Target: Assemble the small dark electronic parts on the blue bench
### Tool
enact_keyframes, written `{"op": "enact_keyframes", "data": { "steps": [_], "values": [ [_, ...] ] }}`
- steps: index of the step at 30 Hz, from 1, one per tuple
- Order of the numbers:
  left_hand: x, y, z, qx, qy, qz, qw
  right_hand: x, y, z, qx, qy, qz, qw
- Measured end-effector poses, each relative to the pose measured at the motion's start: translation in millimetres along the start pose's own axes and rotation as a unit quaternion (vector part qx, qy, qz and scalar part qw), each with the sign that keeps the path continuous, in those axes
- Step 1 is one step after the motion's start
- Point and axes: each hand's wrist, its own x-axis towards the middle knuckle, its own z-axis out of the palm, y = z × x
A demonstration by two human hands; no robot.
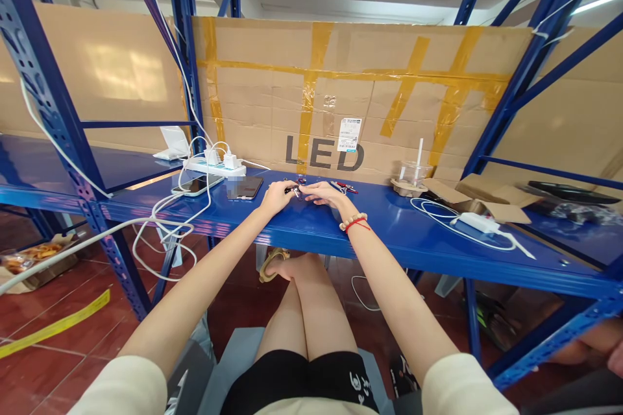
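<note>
My left hand [278, 198] is closed in a pinch on a small dark-and-silver metal piece [296, 190], just above the blue shelf top. From the other side my right hand [324, 194], with a beaded bracelet and red string at the wrist, has its fingertips together on the same piece. It is too small to tell its exact kind. Behind the fingers lies another small dark item [302, 179]. To the right of my right hand is a little group of red and silver slim pieces [345, 187].
Left of my hands lie a dark phone [249, 188], a lighter phone [197, 185] and a power strip [219, 166] with looping white cables. To the right stand a plastic cup with a straw [413, 172], a white adapter [479, 222] and an open cardboard box [487, 191]. Large cardboard [272, 104] backs the shelf.
</note>
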Motion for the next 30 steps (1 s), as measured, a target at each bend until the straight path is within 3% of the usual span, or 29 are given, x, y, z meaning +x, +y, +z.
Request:
{"op": "enact_keyframes", "data": {
  "steps": [11,19,30],
  "values": [
    [3.1,2.1,1.6,-0.049,0.043,0.004,0.998,-6.1,-6.6,8.0,0.059,0.023,-0.014,0.998],
    [3.9,2.6,1.5,-0.056,0.051,0.011,0.997,1.3,-0.3,2.0,0.067,0.017,-0.061,0.996],
    [3.5,1.7,0.6,-0.061,0.072,0.022,0.995,-2.2,-4.7,2.1,0.084,0.028,-0.064,0.994]
  ]
}}
